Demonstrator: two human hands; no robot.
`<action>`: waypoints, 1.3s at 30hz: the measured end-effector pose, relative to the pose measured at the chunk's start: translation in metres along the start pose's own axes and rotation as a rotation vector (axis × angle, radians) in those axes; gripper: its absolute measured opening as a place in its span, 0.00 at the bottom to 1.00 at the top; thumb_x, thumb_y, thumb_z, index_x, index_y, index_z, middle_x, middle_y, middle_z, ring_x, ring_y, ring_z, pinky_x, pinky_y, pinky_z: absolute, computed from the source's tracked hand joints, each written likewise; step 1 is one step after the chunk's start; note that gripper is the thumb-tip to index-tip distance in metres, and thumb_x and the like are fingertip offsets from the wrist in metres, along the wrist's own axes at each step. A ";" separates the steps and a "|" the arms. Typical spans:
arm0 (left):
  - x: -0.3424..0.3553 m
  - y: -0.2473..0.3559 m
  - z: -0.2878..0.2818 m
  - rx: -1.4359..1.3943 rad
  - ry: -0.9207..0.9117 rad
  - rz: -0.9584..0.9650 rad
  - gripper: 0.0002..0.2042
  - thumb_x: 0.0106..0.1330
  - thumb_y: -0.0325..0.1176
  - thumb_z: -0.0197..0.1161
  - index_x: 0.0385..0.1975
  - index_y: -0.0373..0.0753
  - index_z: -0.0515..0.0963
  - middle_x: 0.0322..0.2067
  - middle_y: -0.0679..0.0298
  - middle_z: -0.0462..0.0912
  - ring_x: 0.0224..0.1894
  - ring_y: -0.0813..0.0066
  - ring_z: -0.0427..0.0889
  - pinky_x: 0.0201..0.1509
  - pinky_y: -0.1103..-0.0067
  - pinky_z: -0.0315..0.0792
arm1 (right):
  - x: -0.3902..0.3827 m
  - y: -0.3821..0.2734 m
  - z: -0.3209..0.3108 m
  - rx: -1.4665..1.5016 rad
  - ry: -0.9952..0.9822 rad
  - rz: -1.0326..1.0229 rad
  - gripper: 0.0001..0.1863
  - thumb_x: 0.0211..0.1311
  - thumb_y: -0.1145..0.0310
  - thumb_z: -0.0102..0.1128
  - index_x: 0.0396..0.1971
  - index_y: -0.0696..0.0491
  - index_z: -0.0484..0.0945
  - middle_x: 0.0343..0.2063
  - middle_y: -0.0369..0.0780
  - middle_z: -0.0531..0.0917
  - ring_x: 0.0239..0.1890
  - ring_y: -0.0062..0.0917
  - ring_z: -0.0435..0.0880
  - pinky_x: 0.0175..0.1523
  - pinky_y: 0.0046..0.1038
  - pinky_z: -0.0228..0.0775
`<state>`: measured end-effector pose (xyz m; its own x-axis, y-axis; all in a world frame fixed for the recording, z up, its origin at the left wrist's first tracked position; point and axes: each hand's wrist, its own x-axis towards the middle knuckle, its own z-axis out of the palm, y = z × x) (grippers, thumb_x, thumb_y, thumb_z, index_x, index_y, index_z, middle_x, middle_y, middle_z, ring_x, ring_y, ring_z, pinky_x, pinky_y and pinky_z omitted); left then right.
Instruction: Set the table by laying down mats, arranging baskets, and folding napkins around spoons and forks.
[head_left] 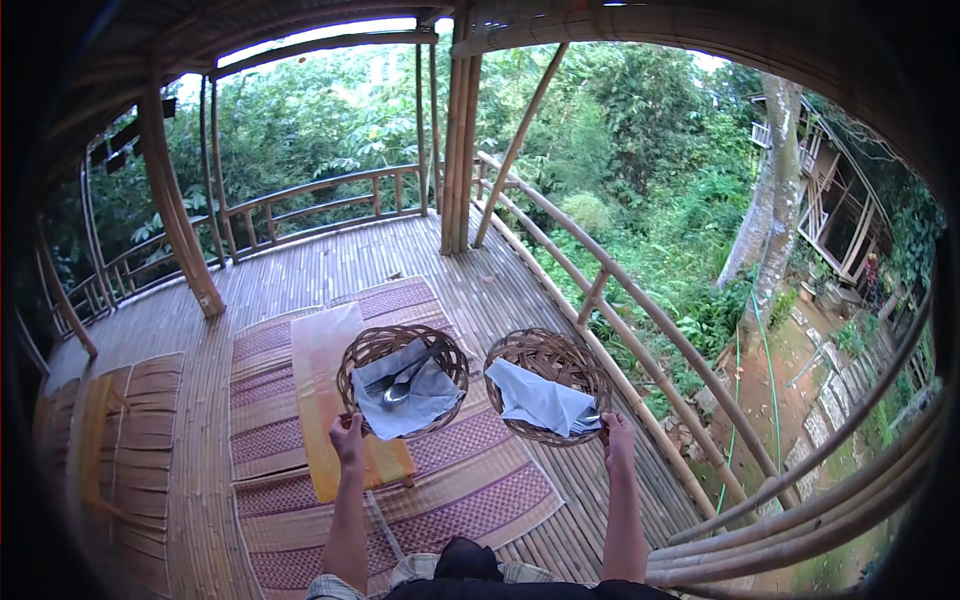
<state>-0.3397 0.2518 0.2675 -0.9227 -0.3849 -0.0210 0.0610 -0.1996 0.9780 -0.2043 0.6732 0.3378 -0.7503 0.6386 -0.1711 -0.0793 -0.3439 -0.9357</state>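
My left hand [346, 437] is closed on the near left rim of a round brown wicker basket [364, 348], held up in front of me. In it a pale grey-blue napkin [432, 402] lies spread, with a spoon [397, 391] and a fork [379, 386] on top. A second round wicker basket [545, 348] is gripped at its near right edge by my right hand [619, 438]. Across that one lies a folded napkin [540, 397], and a fork [587, 424] pokes out at its right end, near my fingers. The two baskets are apart, side by side.
Below the left basket stands a low table [318, 425] with a yellow and pink top, on striped woven mats [270, 455]. Another low table [95, 440] is at far left. A bamboo railing [640, 300] runs along the right; bamboo posts [460, 150] rise ahead.
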 end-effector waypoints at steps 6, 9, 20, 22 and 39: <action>0.018 -0.003 0.014 -0.063 0.132 -0.042 0.06 0.52 0.29 0.54 0.25 0.33 0.68 0.20 0.67 0.71 0.19 0.83 0.70 0.20 0.88 0.66 | 0.081 0.004 0.033 -0.024 -0.055 0.072 0.01 0.48 0.75 0.48 0.21 0.54 0.67 0.18 0.32 0.70 0.20 0.13 0.70 0.26 0.14 0.67; 0.041 -0.002 0.020 -0.062 0.189 -0.005 0.06 0.52 0.28 0.54 0.25 0.33 0.68 0.20 0.66 0.71 0.19 0.83 0.70 0.20 0.88 0.67 | 0.121 0.014 0.056 -0.012 -0.104 0.095 0.01 0.48 0.76 0.48 0.22 0.55 0.67 0.18 0.32 0.70 0.19 0.13 0.70 0.26 0.14 0.68; 0.139 -0.018 0.070 -0.003 0.293 0.086 0.07 0.51 0.29 0.56 0.23 0.32 0.68 0.18 0.68 0.71 0.19 0.85 0.69 0.19 0.89 0.64 | 0.252 0.026 0.155 -0.018 -0.212 0.149 0.01 0.48 0.76 0.48 0.21 0.53 0.67 0.18 0.32 0.72 0.20 0.15 0.72 0.27 0.14 0.68; 0.155 -0.016 0.086 -0.032 0.308 0.055 0.08 0.51 0.29 0.56 0.23 0.32 0.68 0.19 0.68 0.71 0.19 0.85 0.69 0.19 0.89 0.65 | 0.274 0.029 0.169 -0.004 -0.226 0.154 0.03 0.49 0.76 0.48 0.20 0.52 0.67 0.18 0.32 0.72 0.21 0.15 0.72 0.27 0.14 0.68; 0.240 -0.047 0.200 -0.021 0.635 0.112 0.06 0.52 0.30 0.55 0.23 0.35 0.67 0.19 0.73 0.66 0.21 0.88 0.64 0.22 0.89 0.59 | 0.507 0.043 0.323 -0.174 -0.542 0.224 0.02 0.50 0.76 0.48 0.22 0.53 0.67 0.18 0.31 0.71 0.18 0.11 0.70 0.23 0.11 0.66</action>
<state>-0.6399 0.3494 0.2579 -0.5055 -0.8617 -0.0442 0.1569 -0.1422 0.9773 -0.8006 0.7597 0.3107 -0.9671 0.1071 -0.2306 0.1927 -0.2826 -0.9397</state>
